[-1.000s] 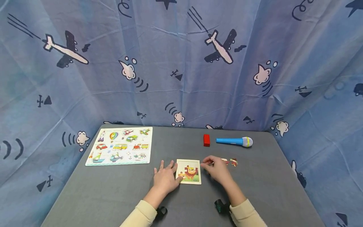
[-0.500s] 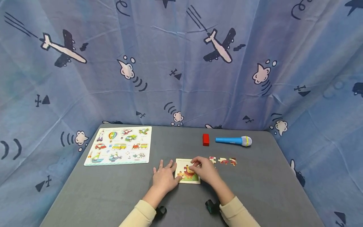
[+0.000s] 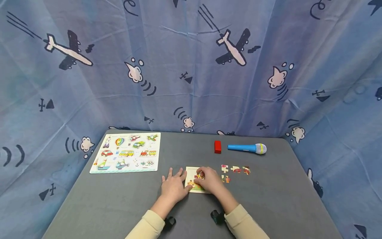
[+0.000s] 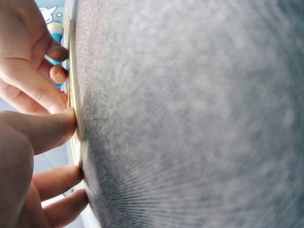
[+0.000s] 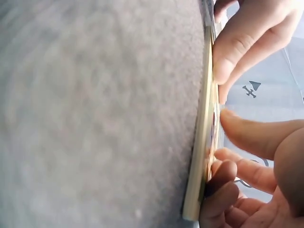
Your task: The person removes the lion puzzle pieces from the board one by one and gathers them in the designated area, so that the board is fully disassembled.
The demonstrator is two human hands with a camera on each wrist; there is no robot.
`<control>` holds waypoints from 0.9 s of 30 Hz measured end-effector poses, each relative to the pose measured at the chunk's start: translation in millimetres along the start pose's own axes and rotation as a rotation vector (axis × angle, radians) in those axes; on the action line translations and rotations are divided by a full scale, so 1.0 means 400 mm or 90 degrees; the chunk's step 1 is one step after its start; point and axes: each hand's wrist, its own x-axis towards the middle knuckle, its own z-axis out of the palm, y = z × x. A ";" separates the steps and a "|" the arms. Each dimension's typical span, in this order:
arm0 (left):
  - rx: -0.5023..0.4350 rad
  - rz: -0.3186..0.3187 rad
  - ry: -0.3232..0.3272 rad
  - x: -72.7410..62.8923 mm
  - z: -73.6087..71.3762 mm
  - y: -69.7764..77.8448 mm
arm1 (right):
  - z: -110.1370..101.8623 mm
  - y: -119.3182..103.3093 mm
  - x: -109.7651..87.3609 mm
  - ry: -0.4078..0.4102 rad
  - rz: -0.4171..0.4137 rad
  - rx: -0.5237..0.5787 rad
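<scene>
A small square jigsaw puzzle [image 3: 192, 170] in a pale wooden frame lies on the table before me, its lion picture partly filled in. My left hand [image 3: 174, 188] lies flat at its left side, fingers spread, thumb on the frame's lower left edge. Over the picture, my right hand [image 3: 210, 180] curls down, thumb and fingertips pinching a puzzle piece [image 3: 198, 176] at the board's surface; the hand covers the board's right part. In the right wrist view, the right thumb and bent fingers meet the thin wooden board [image 5: 202, 137]. Several loose puzzle pieces [image 3: 236, 169] lie just right of the board.
A large white picture board [image 3: 126, 153] with vehicles lies at the back left. A red block [image 3: 218, 147] and a blue toy microphone [image 3: 243, 148] are at the back right. Patterned blue curtain [image 3: 191, 66] hangs behind the grey table [image 3: 119, 205].
My right hand has moved left from beside the board to over the lion picture, uncovering the loose pieces on the right. My left hand has stayed in place.
</scene>
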 end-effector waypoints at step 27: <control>0.004 0.000 -0.001 -0.002 -0.002 0.000 | 0.012 -0.002 0.006 0.020 0.040 0.028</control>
